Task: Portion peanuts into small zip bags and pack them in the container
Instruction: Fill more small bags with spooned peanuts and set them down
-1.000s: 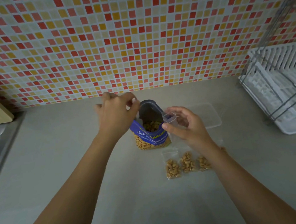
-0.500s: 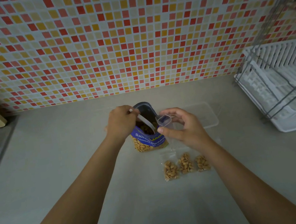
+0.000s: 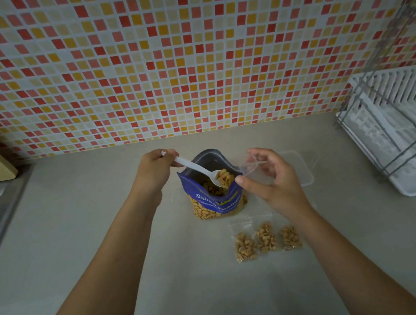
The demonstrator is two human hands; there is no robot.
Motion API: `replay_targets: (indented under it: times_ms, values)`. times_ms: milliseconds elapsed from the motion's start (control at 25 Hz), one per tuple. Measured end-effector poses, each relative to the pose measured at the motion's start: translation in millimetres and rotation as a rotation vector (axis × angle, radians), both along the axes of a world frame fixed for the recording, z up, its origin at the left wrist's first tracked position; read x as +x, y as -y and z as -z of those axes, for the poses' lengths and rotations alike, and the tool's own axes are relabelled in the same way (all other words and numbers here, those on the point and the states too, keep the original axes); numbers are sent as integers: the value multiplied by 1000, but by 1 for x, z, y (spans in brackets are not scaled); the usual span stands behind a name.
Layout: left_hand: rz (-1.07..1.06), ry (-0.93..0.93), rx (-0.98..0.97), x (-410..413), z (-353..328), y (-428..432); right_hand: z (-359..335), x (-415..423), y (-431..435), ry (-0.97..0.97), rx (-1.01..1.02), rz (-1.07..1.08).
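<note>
Peanuts heap the bowl of a white plastic spoon, raised just above the open mouth of the blue peanut pouch, which stands on the grey counter. At ten o'clock from the pouch, the left hand pinches the spoon's handle end. At three o'clock, the right hand holds an empty small zip bag between thumb and fingers; its mouth seems open, though the clear film is hard to read. Three filled zip bags lie in a row at five o'clock. The clear container sits behind the right hand, with a white dish rack farther off at three o'clock.
</note>
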State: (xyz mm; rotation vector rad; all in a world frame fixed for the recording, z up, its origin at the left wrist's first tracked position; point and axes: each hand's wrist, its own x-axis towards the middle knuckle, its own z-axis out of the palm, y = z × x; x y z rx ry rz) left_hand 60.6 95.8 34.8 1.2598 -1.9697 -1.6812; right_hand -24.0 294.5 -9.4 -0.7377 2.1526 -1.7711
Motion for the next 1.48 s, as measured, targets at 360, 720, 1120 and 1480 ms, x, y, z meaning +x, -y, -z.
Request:
replay_targets:
  times_ms: [360, 720, 1120, 1480]
  values:
    - [-144, -7, 89, 15, -20, 32, -18, 9, 17, -350, 311, 1]
    - [-31, -79, -85, 4, -57, 25, -22, 20, 39, -366, 244, 63]
    - [99, -246, -935, 17, -114, 2, -25, 25, 48, -165, 21, 118]
    - [444, 255, -1027, -11, 17, -16, -5, 20, 13, 50, -83, 72]
